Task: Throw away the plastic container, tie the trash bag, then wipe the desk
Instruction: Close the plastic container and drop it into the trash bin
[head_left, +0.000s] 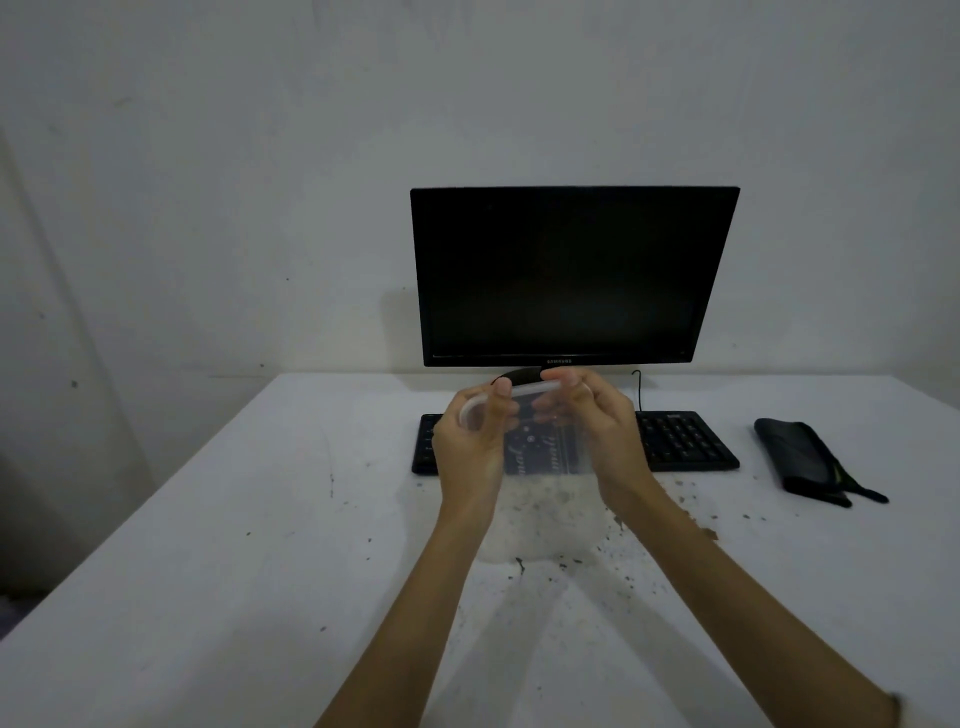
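I hold a clear plastic container (535, 441) up in front of me, above the desk, between both hands. Faint printed lettering shows on its see-through wall, and its whitish rim runs between my thumbs. My left hand (472, 441) grips its left side and my right hand (602, 431) grips its right side. The white desk (260, 519) below carries dark crumbs and specks, thickest just in front of the keyboard and under my right forearm. No trash bag is in view.
A black monitor (566, 275) stands at the back against the wall, with a black keyboard (680, 441) before it, partly hidden by my hands. A folded black cloth or pouch (805, 462) lies at the right. The desk's left edge drops to a dark floor.
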